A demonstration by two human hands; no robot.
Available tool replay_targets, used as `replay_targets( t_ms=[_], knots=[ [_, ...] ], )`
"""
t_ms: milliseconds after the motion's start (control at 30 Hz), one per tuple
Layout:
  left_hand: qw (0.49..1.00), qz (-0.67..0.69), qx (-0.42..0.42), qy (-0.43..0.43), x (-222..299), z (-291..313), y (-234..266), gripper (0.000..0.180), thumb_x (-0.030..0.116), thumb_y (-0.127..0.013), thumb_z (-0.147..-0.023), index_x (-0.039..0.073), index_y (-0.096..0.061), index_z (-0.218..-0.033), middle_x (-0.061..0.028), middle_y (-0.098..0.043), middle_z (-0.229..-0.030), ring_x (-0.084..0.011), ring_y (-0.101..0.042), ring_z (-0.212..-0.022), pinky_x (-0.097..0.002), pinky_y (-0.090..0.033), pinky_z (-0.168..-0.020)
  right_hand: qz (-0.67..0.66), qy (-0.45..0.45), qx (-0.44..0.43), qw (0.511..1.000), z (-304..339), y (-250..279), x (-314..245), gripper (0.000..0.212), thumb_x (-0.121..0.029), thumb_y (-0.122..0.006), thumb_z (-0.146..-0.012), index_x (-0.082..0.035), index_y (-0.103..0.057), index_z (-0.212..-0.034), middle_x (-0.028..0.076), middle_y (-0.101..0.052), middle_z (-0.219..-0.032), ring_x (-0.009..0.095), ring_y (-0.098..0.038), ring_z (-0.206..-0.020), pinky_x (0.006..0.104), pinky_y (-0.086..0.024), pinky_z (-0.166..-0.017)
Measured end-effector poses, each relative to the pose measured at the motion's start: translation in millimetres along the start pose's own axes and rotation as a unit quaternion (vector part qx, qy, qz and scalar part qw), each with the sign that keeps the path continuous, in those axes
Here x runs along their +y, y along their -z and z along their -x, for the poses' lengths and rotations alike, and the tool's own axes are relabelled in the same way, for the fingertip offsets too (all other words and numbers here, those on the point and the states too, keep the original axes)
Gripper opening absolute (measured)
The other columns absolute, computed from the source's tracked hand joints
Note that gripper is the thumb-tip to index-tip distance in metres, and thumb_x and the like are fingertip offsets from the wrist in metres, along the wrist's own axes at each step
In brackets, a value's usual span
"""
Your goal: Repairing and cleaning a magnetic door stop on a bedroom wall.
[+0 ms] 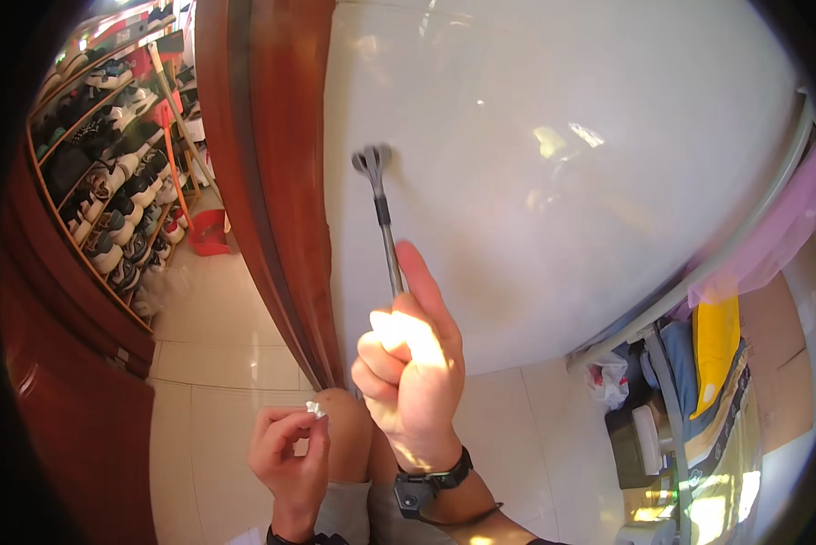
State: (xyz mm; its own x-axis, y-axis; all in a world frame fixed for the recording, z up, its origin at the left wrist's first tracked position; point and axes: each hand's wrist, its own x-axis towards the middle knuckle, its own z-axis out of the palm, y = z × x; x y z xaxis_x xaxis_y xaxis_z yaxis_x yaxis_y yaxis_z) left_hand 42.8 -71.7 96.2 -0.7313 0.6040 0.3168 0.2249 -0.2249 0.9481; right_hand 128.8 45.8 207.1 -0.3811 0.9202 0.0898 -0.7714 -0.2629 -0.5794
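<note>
My right hand (408,363) is closed around the lower end of a slim metal rod tool (383,213), its index finger stretched up beside the shaft. The tool has a dark sleeve and a rounded, dark, slightly blurred head, which is in front of the white wall; I cannot tell whether it touches. Lower and to the left, my left hand (290,459) pinches a small crumpled white piece (315,410) between thumb and fingers, beside my bare knee (340,422). What the white piece is made of does not show.
A reddish-brown door frame (272,182) borders the white wall (535,209). Through the doorway stand a rack of shoes (108,182) and a red dustpan (210,232). At right, a metal-framed rack holds a yellow cloth (715,350), with cardboard (776,363) and a plastic bag (608,380) nearby.
</note>
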Motion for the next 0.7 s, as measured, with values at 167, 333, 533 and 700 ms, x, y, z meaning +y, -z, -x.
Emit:
replay_targets(
  t_ms=[167, 333, 533, 700],
  knots=[
    [0.982, -0.088, -0.056, -0.155, 14.2, 4.4, 7.9, 0.019, -0.014, -0.072, -0.075, 0.000, -0.067, -0.088, -0.0103, -0.062, -0.089, -0.0134, -0.062, -0.072, -0.0216, -0.051, -0.060, -0.018, -0.027, 0.012, 0.999, 12.9, 13.2, 6.1, 0.058, 0.005, -0.035, -0.091, -0.008, -0.039, -0.148, -0.007, -0.023, -0.063, 0.003, -0.016, -0.045, 0.0204, -0.016, -0.038],
    [0.995, -0.058, -0.036, -0.075, 2.9, 16.3, 9.5, 0.019, -0.014, -0.072, -0.075, -0.001, -0.066, -0.088, -0.0107, -0.061, -0.090, -0.0134, -0.062, -0.072, -0.0216, -0.052, -0.060, -0.023, -0.019, 0.001, 1.000, 3.1, -5.6, -1.7, 0.057, 0.002, -0.036, -0.093, -0.008, -0.037, -0.149, -0.007, -0.023, -0.063, 0.003, -0.017, -0.046, 0.0190, -0.017, -0.038],
    [0.997, -0.025, -0.035, -0.063, -4.2, 20.9, 17.1, 0.019, -0.014, -0.072, -0.075, -0.002, -0.066, -0.089, -0.0104, -0.060, -0.090, -0.0140, -0.063, -0.074, -0.0221, -0.053, -0.058, 0.004, -0.017, 0.000, 1.000, 15.8, 9.9, 9.1, 0.057, 0.002, -0.036, -0.093, -0.010, -0.038, -0.149, -0.007, -0.023, -0.063, 0.003, -0.018, -0.045, 0.0192, -0.017, -0.037],
    [0.998, -0.013, -0.043, -0.039, -4.7, 13.5, 14.7, 0.021, -0.015, -0.071, -0.075, -0.002, -0.065, -0.091, -0.0103, -0.059, -0.090, -0.0143, -0.063, -0.074, -0.0220, -0.054, -0.059, 0.011, -0.008, 0.001, 1.000, 7.3, -2.2, -1.5, 0.057, 0.003, -0.035, -0.092, -0.007, -0.038, -0.148, -0.007, -0.023, -0.063, 0.003, -0.018, -0.045, 0.0197, -0.017, -0.037]
  ],
)
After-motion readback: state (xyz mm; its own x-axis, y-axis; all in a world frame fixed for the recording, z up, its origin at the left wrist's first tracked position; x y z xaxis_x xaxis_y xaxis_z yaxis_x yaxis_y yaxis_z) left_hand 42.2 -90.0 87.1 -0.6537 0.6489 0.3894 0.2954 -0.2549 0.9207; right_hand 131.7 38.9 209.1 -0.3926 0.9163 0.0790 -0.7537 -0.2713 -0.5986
